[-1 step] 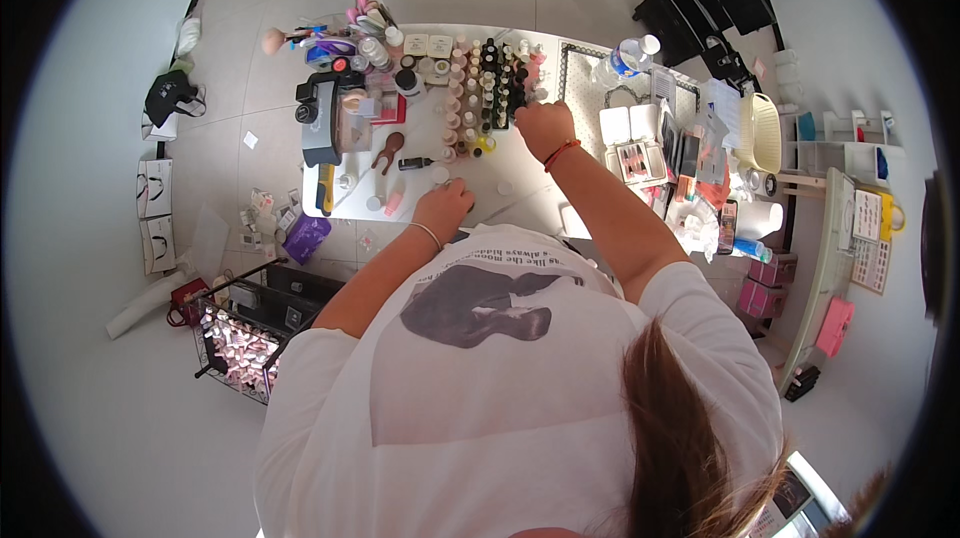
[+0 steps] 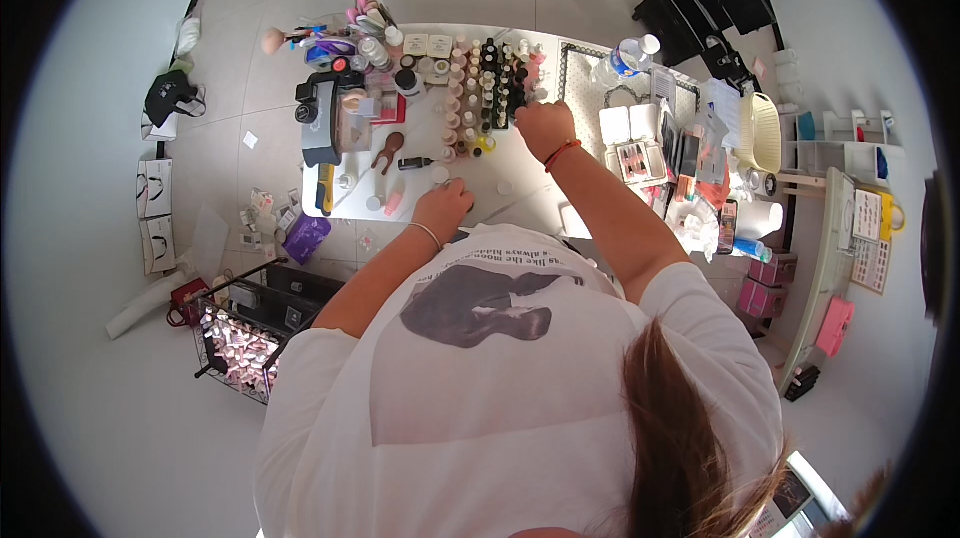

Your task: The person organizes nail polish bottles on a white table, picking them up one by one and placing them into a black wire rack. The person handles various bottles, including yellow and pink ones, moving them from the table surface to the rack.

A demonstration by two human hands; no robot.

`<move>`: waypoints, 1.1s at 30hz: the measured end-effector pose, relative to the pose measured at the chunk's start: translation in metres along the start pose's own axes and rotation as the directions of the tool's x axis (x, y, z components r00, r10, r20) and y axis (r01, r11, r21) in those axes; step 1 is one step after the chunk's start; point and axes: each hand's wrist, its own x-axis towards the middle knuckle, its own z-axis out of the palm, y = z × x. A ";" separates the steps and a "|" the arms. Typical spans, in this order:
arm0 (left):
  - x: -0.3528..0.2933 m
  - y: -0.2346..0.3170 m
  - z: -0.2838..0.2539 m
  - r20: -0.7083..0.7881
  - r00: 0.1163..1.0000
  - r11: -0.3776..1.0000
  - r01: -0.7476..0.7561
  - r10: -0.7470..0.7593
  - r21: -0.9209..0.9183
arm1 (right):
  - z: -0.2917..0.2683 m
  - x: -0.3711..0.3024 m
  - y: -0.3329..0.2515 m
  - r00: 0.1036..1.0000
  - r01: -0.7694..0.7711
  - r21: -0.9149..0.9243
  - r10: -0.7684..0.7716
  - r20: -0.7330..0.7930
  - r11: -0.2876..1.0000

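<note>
- Clearly, the desk [image 2: 515, 160] spans the view, white, crowded at both ends and barer near its middle.
- On its left stands a grey box [image 2: 320, 143]; on its right end sits a cream basket [image 2: 760, 133].
- Between them run the bottle rows: pink bottles [image 2: 453, 103] on the left, dark bottles [image 2: 518, 95] on the right, with caps up. Each row's long axis points away from the person.
- The right hand [image 2: 545, 128] is nearer to the dark bottles, which lie just left of it and beyond. Its arm reaches far forward and slants leftward, with knuckles up. The fingers of this grip are curled in; whether they pinch a bottle I cannot tell.
- The left hand [image 2: 445, 206] rests low at the near edge, back upward, its forearm slanting forward and right. That grip is curled too, its underside hidden, so I cannot tell if it holds anything.
- A brown brush [image 2: 388, 151] lies left of and beyond the left hand, with a black bottle [image 2: 413, 164] on its side between them.
- A white jar [image 2: 440, 175] sits just beyond the left knuckles.
</note>
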 end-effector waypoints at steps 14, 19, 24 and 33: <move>-0.010 -0.007 -0.042 0.059 0.951 0.935 0.309 -0.303 -0.173 | 0.009 -0.082 -0.030 0.969 0.108 0.381 -0.184 0.168 0.918; -0.028 -0.019 -0.040 0.078 0.946 0.933 0.323 -0.314 -0.161 | 0.024 -0.081 -0.037 0.945 0.146 0.314 -0.226 0.236 0.938; -0.034 -0.022 -0.036 0.063 0.948 0.921 0.319 -0.313 -0.222 | 0.032 -0.075 -0.037 0.948 0.117 0.314 -0.199 0.246 0.942; -0.035 -0.021 -0.031 0.005 0.915 0.869 0.384 -0.403 -0.312 | 0.042 -0.056 -0.006 0.959 -0.284 0.522 0.248 0.140 0.804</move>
